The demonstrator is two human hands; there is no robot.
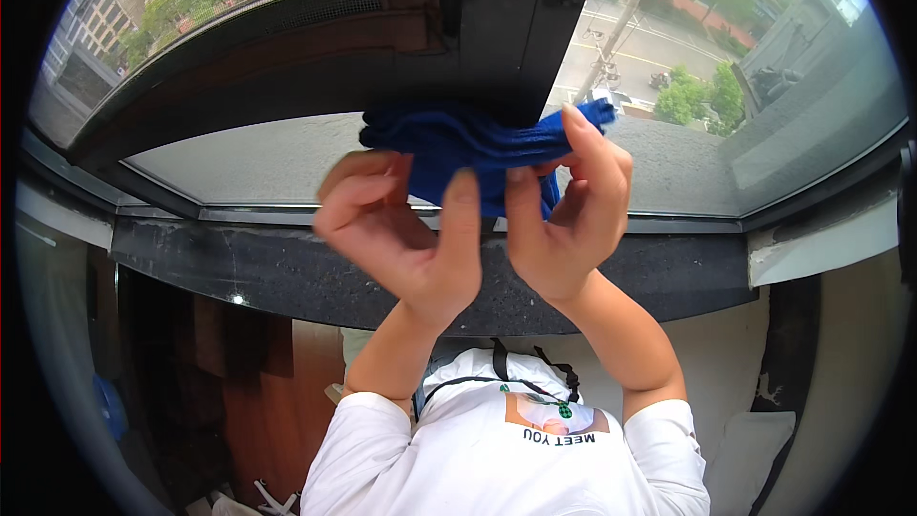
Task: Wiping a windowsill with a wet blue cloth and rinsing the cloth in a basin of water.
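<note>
A blue cloth (466, 136), folded or bunched into layers, is held up in front of the dark window frame (501, 29). My left hand (408, 229) grips its left part from below, with the thumb upright near the cloth's lower middle; the fingertips behind the cloth are partly hidden. My right hand (573, 208) pinches the right end, its index finger lying over the ribbed upper edge and its thumb beside the left thumb. A lower layer of the cloth hangs between both hands.
Below the hands runs a dark stone window sill (344, 279). Glass panes stand to the left and right, with a mesh screen (308, 3) at the upper left. A street, trees and a utility pole (623, 21) show outside. A reddish-brown wooden surface (265, 416) lies at lower left.
</note>
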